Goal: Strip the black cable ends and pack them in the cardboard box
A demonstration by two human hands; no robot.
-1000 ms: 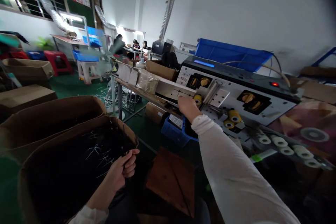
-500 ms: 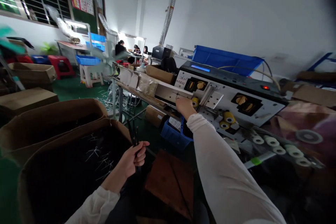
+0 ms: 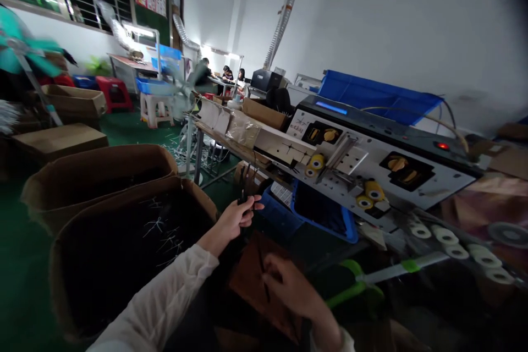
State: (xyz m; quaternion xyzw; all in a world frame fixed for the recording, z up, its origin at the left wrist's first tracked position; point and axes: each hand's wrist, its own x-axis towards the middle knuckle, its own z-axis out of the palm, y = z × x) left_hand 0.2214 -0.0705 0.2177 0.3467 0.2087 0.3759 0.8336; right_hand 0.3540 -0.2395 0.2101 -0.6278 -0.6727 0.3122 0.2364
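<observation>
My left hand [image 3: 237, 215] is closed around a small bunch of thin black cables [image 3: 242, 190] that stick up above the fist. Low in the view, my right hand [image 3: 291, 286] is bent over a reddish-brown board [image 3: 247, 272], its thumb and fingers pinched together. A thin dark strip [image 3: 267, 292], which looks like a black cable, passes at those fingertips; motion blurs it. Beyond both hands stands a wire-processing machine [image 3: 350, 148] with yellow rollers [image 3: 317, 162] and a white feed plate [image 3: 284, 148] on its front.
Left of me are large cardboard boxes [image 3: 198, 190], the nearer one holding dark contents and thin white strands [image 3: 157, 224]. A blue bin [image 3: 350, 225] sits below the machine. White rolls [image 3: 447, 235] hang at right. A fan [image 3: 16, 47] and people [image 3: 226, 74] are farther back.
My right hand has left the machine's feed plate and come down and back over the brown board. My left hand keeps the cables, now farther right in view. The view has swung left.
</observation>
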